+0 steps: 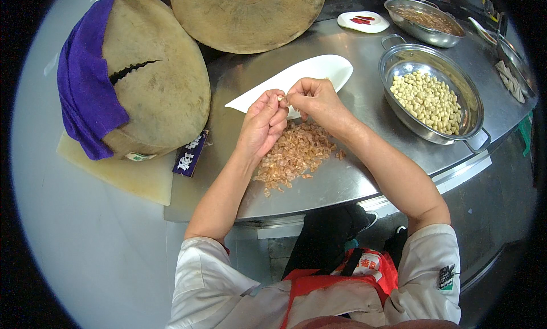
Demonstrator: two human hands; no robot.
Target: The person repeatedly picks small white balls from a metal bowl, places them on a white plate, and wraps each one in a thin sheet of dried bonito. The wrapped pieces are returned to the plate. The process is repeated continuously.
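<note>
Above a white boat-shaped dish (265, 88), my left hand (261, 128) pinches a small pale peanut kernel (280, 98) between thumb and fingertips. Close against its right end are the pinched thumb and forefinger of my right hand (319, 101). My hands hide part of the dish and whatever lies in it there. Under and between my forearms, a loose heap of brown, papery peanut skins (295, 156) is spread on the steel table (342, 175). To the right, a two-handled stainless steel pot (386, 74) holds many pale, skinned peanuts (427, 101).
At left stands a cracked wooden chopping block (166, 89) draped with a purple cloth (85, 81). Another round block (248, 17) is behind. A plate (376, 27) with red chillies and a steel pan (440, 39) of brown food are at back right. The table's front edge curves before me.
</note>
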